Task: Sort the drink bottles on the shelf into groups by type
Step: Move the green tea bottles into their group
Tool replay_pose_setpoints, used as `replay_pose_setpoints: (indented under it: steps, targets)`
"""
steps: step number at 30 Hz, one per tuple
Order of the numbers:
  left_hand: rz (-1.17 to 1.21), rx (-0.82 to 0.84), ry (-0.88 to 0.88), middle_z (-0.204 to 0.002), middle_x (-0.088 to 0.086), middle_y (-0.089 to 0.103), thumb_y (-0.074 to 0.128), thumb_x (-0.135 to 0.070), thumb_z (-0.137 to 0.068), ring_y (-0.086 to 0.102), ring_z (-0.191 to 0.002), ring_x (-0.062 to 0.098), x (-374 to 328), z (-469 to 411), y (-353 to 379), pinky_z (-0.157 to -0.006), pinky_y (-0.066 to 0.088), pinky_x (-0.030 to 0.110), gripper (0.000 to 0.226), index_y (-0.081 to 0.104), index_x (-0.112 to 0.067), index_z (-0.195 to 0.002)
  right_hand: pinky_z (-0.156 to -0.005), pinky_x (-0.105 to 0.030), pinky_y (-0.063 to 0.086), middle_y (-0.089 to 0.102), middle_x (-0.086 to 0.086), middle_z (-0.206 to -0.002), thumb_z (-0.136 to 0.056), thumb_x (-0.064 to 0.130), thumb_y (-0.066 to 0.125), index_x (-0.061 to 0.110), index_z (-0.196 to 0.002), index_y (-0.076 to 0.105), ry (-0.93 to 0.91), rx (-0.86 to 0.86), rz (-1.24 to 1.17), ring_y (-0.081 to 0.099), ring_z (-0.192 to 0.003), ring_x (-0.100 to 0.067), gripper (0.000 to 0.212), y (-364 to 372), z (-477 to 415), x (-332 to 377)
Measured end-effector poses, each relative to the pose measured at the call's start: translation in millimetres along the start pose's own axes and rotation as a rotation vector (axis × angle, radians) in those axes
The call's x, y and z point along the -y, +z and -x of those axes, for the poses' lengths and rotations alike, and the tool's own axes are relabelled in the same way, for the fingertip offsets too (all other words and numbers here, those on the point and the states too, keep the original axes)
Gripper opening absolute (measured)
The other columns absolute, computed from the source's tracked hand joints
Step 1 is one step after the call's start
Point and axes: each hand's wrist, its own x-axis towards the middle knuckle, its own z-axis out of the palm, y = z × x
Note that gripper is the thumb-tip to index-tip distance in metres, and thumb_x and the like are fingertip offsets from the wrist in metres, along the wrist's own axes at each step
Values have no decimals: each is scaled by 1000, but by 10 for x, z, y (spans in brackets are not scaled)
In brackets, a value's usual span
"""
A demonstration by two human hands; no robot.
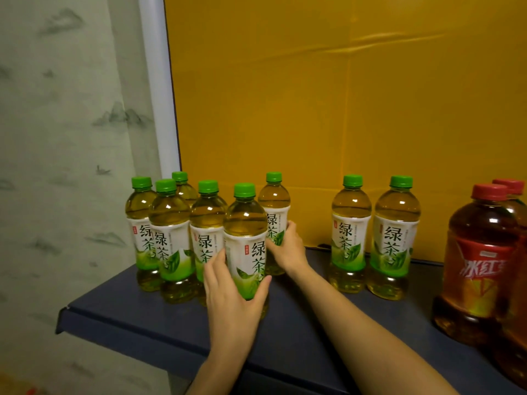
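Red-capped bottles (482,260) cropped at right

Six tea bottles (171,238) clustered left on shelf (159,323); two (373,238) apart, right.

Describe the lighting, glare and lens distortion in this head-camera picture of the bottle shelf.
Head view: dim, warm light; small white glare spots on the green tea bottles; wide-angle bending curves the white post at left; the red-capped bottles at the right edge look stretched and slightly soft.
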Motion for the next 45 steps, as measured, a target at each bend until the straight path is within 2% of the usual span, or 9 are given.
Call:
replay_pose_setpoints:
  steps: [6,13,18,24,29,32,35,41,45]
  targets:
    - [0,12,9,-118,19,49,85,-21,-60,48,-115,36,-7,5,-26,-94,45,51,81,43,4,-125,-95,-45,46,55,-11,-125,-78,27,71,5,-123,38,6,-16,-33,53,-117,-27,60,-182,188,103]
    - [-2,62,-6,-120,19,49,82,-23,-64,48,-115,37,-3,13,-74,-89,45,47,80,41,2,-128,-96,-43,49,61,-2,-120,-75,27,73,13,-120,44,-82,-13,-147,58,-112,-16,55,-760,822,280]
    - [31,131,-3,-122,18,50,81,-24,-66,53,-110,38,-33,8,-79,-80,48,46,79,38,-1,-129,-95,-37,49,59,11,-113,-76,30,70,23,-117,44,-116,-67,-63,56,-110,-7,50,-1247,1212,202]
    - [156,257,-1,-121,8,59,81,-38,-63,59,-107,30,-92,24,-20,-83,51,43,86,30,-18,-129,-94,-44,49,60,5,-117,-76,35,71,24,-115,42,-48,-183,86,56,-112,-14,50,-1525,1303,-92]
    - [272,357,-10,-121,0,59,82,-32,-63,58,-111,22,-182,45,55,-90,50,45,89,27,-21,-132,-91,-30,44,54,4,-117,-79,31,69,14,-128,40,-50,-307,175,51,-112,-12,59,-1572,1257,-273]
    - [323,426,-54,-123,-4,57,83,-39,-60,56,-113,16,-201,50,104,-94,48,43,97,27,-21,-138,-88,-28,40,51,7,-113,-81,34,66,16,-129,40,-76,-391,236,50,-110,-12,57,-1551,1245,-343]
    - [357,499,-66,-117,-6,62,73,-61,-54,59,-108,14,-221,57,168,-89,52,44,82,47,-22,-121,-92,-31,43,51,4,-122,-82,38,63,16,-134,34,-80,-406,264,50,-114,-14,63,-1521,1225,-400]
    - [359,549,-42,-108,-6,64,79,-40,-65,60,-101,11,-383,107,319,-86,52,39,55,53,-21,-109,-99,-31,40,44,1,-136,-82,35,65,16,-141,23,-43,-329,255,45,-124,-16,75,-1517,1305,-500]
    - [406,578,-44,-106,-2,64,80,-39,-63,60,-100,13,-510,149,462,-83,52,39,55,53,-17,-105,-89,-23,37,47,9,-118,-83,30,65,24,-126,32,-42,-328,212,48,-115,-12,54,-1518,1336,-498]
